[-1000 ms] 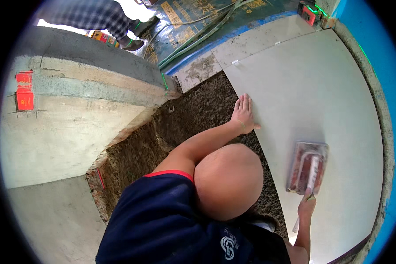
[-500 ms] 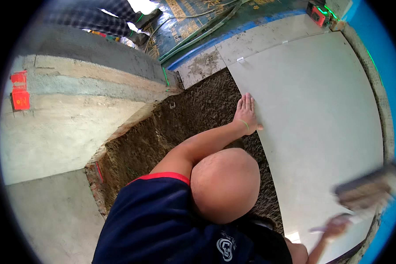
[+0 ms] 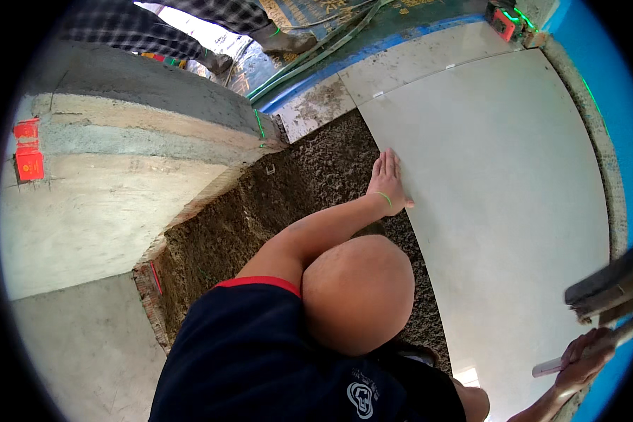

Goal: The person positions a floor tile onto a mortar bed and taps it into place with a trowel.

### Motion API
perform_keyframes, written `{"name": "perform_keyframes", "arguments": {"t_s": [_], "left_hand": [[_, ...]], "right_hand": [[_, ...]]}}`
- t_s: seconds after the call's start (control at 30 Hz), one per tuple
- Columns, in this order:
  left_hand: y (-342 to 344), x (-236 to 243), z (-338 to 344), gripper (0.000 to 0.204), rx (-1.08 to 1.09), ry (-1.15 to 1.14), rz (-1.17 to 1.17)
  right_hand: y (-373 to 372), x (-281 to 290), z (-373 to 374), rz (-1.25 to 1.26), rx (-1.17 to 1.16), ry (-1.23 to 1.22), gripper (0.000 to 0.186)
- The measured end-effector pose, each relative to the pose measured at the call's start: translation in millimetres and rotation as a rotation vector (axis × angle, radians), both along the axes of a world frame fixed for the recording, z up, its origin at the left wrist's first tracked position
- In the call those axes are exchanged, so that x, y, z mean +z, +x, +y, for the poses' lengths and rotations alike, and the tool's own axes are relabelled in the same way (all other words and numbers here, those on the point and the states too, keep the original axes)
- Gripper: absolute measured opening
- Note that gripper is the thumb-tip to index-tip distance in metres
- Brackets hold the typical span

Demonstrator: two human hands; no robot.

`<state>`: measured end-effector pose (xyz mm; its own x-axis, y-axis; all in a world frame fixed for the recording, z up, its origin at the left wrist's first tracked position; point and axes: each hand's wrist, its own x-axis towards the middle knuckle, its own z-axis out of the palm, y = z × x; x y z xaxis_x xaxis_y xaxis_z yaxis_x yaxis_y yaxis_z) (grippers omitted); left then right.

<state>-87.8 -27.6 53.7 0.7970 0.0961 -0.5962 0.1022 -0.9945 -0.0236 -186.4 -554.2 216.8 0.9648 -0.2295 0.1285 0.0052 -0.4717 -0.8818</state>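
My left hand (image 3: 389, 184) lies open on the edge of a large pale tile (image 3: 506, 176), fingers extended, beside rough dark mortar (image 3: 295, 176). At lower right, my right hand (image 3: 580, 359) grips the pale handle of a hand float (image 3: 598, 288), whose dark, dirty head is raised over the tile's right side near the blue wall (image 3: 580, 42) and partly cut off by the picture's dark rim. My bare knee (image 3: 355, 288) is between my arms. Small white clips (image 3: 450, 65) sit along the tile's far joint.
A concrete step or low wall (image 3: 119, 190) borders the left. Beyond the tiles, hoses (image 3: 309, 60) cross a green floor sheet. A red laser level (image 3: 501, 24) stands in the far right corner. Another person's checked trouser legs and boots (image 3: 281, 41) are at top left.
My right hand has swung the float from the tile's middle rightward to the wall side. My left hand stays in place. The other person's foot has shifted right.
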Motion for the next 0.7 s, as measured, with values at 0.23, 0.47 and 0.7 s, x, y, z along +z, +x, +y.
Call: {"name": "perform_keyframes", "arguments": {"t_s": [0.23,0.47,0.7], "left_hand": [[-3,-2,0,0.112,0.0,0.014,-0.017],[-2,4,2,0.113,0.013,-0.03,0.0],[1,-2,4,0.113,-0.001,-0.017,-0.004]], "right_hand": [[17,-167,134,0.663,0.48,-0.661,0.062],[72,19,131,0.356,0.239,-0.26,0.044],[44,-47,121,0.267,0.17,-0.99,0.016]]}}
